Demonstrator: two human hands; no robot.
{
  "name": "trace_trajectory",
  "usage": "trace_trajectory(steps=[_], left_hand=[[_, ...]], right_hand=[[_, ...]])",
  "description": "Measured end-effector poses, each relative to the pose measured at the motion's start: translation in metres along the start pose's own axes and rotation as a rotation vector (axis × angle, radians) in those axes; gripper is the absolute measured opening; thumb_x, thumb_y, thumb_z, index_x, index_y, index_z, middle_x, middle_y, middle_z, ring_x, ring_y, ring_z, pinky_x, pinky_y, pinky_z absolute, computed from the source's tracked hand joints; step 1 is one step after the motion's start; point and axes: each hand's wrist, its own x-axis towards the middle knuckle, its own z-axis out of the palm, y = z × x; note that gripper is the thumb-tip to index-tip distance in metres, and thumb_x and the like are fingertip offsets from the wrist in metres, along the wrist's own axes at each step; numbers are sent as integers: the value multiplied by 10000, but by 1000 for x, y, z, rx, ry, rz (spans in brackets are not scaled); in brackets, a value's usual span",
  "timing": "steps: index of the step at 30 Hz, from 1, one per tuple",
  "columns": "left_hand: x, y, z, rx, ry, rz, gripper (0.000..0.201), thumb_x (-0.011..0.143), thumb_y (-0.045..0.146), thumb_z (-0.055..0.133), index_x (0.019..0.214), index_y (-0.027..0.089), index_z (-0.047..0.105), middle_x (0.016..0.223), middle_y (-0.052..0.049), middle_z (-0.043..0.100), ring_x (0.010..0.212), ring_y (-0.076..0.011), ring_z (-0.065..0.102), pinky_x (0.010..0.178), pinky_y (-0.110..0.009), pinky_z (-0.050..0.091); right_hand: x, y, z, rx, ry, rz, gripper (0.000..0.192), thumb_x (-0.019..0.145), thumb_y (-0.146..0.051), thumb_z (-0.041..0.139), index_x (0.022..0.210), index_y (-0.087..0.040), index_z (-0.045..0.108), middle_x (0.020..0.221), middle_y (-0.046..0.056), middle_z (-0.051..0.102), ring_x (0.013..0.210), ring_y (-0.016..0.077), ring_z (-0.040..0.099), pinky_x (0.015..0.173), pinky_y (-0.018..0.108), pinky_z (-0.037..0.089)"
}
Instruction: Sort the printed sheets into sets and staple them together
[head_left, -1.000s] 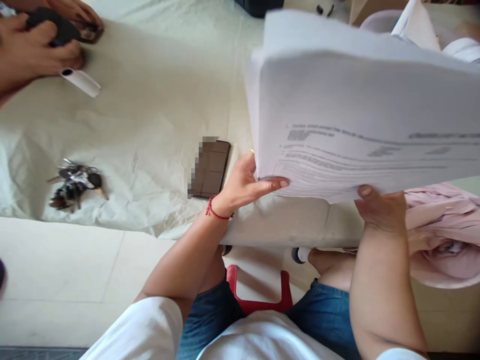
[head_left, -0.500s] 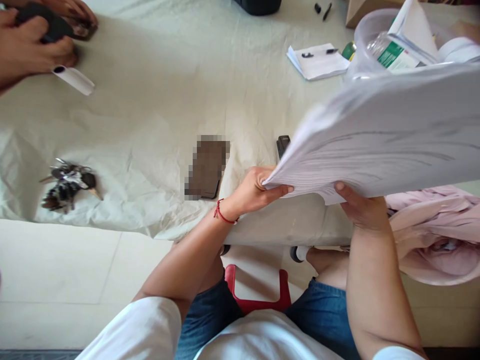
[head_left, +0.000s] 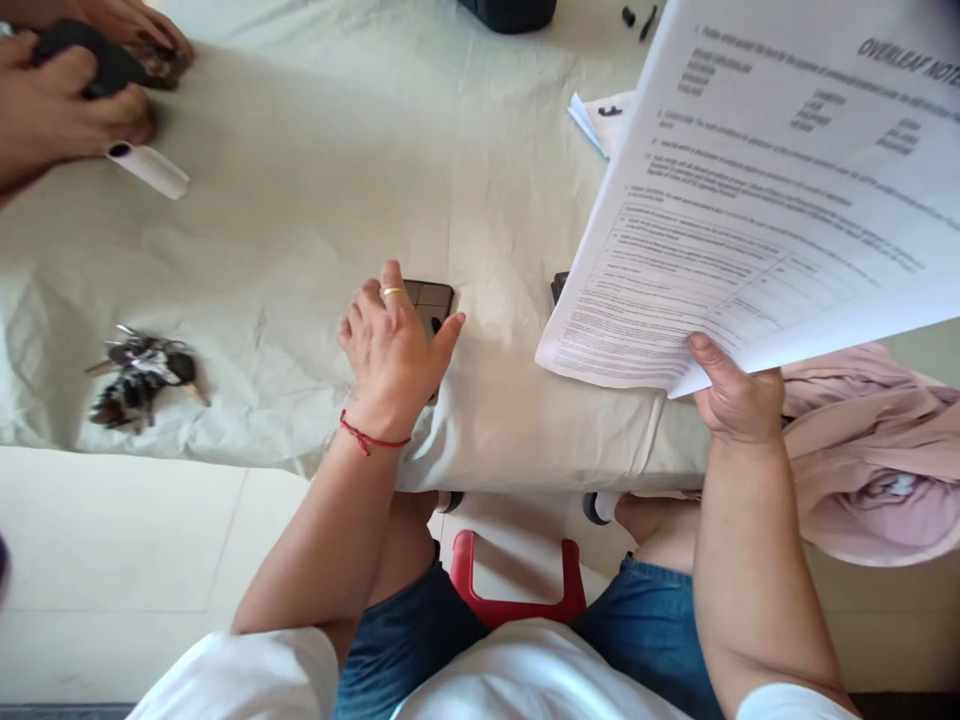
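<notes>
1. Head view, the change: half a second ago both hands held the stack of papers [head_left: 757, 200]. The left hand [head_left: 390, 350] has now let go and has come down flat on the dark phone [head_left: 433, 300], which lies on the cloth-covered table [head_left: 300, 200].
2. Head view, the left hand: its fingers are spread and rest on top of the phone; they do not pinch it. The phone is near the table's near edge, left of the papers.
3. Head view, the right hand [head_left: 739, 400]: it alone grips the stack at the near corner, with the thumb on top and the other fingers hidden below. The papers hang tilted above the right side of the table.
4. My judgement: one corner is a weak hold for so many sheets, so a grip further in would be safer.
5. Head view, the rest: keys [head_left: 142, 372] lie far left, and another person's hands [head_left: 67, 90] are at the far left corner.
</notes>
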Motion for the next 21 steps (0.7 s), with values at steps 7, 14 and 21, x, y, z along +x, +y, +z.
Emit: trace_trajectory(steps=[7, 14, 21], left_hand=[[6, -4, 12, 162, -168, -80, 896, 974, 421, 670, 1764, 91, 406, 1623, -343, 599, 1524, -528, 570, 1231, -688, 507], [9, -6, 13, 164, -169, -32, 922, 914, 295, 680, 1766, 62, 414, 1488, -305, 680, 1464, -500, 609, 1262, -635, 495], [10, -7, 14, 109, -157, -16, 886, 899, 281, 663, 1734, 77, 448, 1472, -294, 690, 1432, -496, 641, 1272, -643, 489]], right_hand=[[3, -3, 10, 42, 40, -22, 622, 765, -403, 1042, 1341, -395, 809, 1570, -15, 758, 1667, 345, 552, 1450, 626, 378], [-1, -5, 9, -53, -2, 17, 591, 810, -452, 988, 1365, -408, 788, 1547, 20, 773, 1732, 364, 457, 1447, 626, 386], [-2, -8, 11, -53, -36, 43, 656, 821, -511, 990, 1432, -450, 759, 1561, -19, 763, 1715, 347, 487, 1464, 625, 368]])
